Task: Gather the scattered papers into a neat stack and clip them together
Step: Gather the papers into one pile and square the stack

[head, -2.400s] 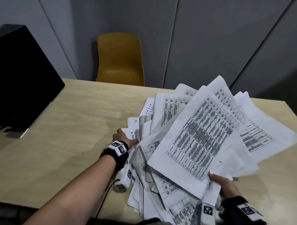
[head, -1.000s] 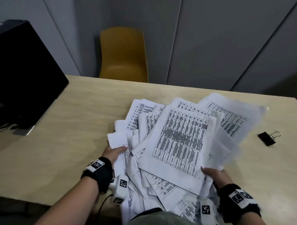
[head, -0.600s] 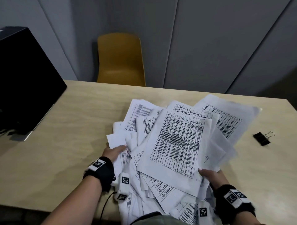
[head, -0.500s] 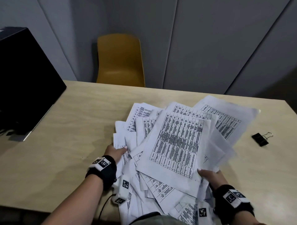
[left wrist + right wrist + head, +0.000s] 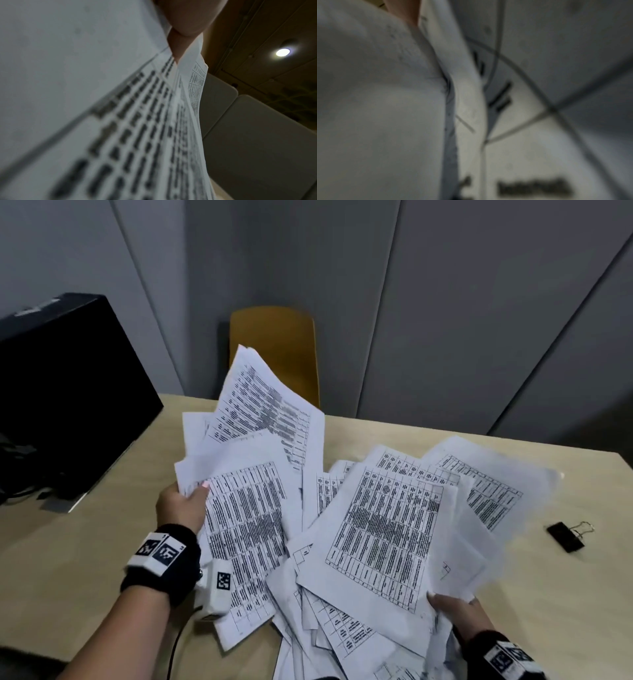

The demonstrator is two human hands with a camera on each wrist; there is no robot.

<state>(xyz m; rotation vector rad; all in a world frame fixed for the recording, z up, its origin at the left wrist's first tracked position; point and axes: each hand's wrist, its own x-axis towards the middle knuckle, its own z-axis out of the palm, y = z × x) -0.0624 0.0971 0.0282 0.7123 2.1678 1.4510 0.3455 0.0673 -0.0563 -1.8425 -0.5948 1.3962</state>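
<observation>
A loose fan of printed white papers (image 5: 383, 529) covers the middle of the wooden table (image 5: 85, 559). My left hand (image 5: 181, 505) grips the left edge of several sheets (image 5: 253, 446) and holds them lifted and tilted upright. In the left wrist view a finger (image 5: 178, 44) pinches these printed sheets (image 5: 137, 121). My right hand (image 5: 455, 607) holds the near right corner of the other sheets, thumb on top. The right wrist view is filled with blurred paper (image 5: 385, 121). A black binder clip (image 5: 567, 535) lies on the table to the right, away from both hands.
A black monitor (image 5: 68, 392) stands at the table's left. A yellow chair (image 5: 274, 350) sits behind the far edge against grey wall panels. Bare tabletop shows left of the papers and around the clip.
My left hand has lifted a bunch of sheets off the left side of the pile and raised them upright. The right hand still holds the near right corner.
</observation>
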